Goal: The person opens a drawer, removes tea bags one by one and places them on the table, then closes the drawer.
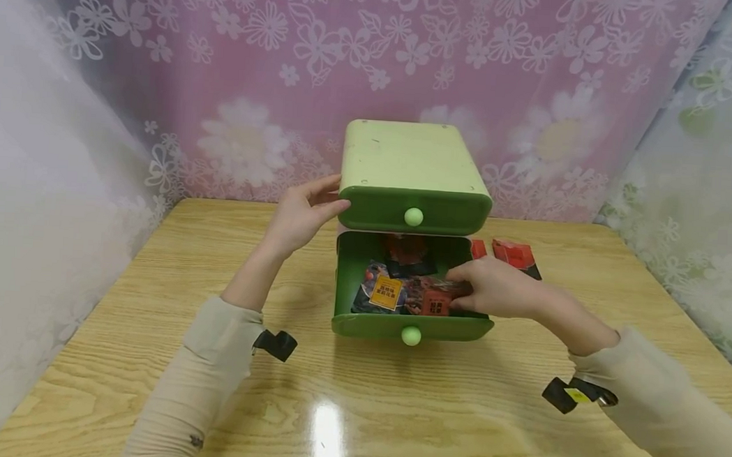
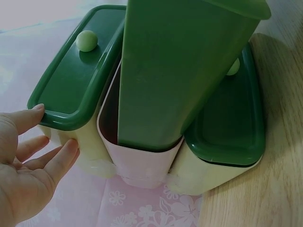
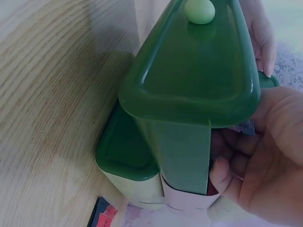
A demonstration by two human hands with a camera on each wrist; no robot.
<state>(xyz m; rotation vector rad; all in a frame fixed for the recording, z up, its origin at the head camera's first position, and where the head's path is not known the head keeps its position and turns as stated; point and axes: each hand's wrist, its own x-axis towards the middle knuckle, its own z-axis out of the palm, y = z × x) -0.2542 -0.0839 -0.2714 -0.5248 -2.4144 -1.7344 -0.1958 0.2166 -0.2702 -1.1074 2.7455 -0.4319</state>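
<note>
A small chest of drawers (image 1: 411,154) stands on the table, its middle green drawer (image 1: 412,327) pulled out. Inside lie several flat printed packets: one with an orange label (image 1: 386,292), one with a red label (image 1: 435,303) and a dark one (image 1: 410,253) at the back. My right hand (image 1: 494,287) reaches over the drawer's right side and grips the red-labelled packet between thumb and fingers; in the right wrist view the drawer front partly hides those fingers. My left hand (image 1: 302,214) rests on the left corner of the top drawer (image 2: 71,85), fingers fairly straight against its edge and side.
Red and black packets (image 1: 515,256) lie on the wooden table (image 1: 214,247) to the right of the chest. The bottom drawer (image 3: 128,146) is closed beneath the pulled-out one. A pink flowered curtain (image 1: 256,75) hangs behind, with pale cloth on both sides.
</note>
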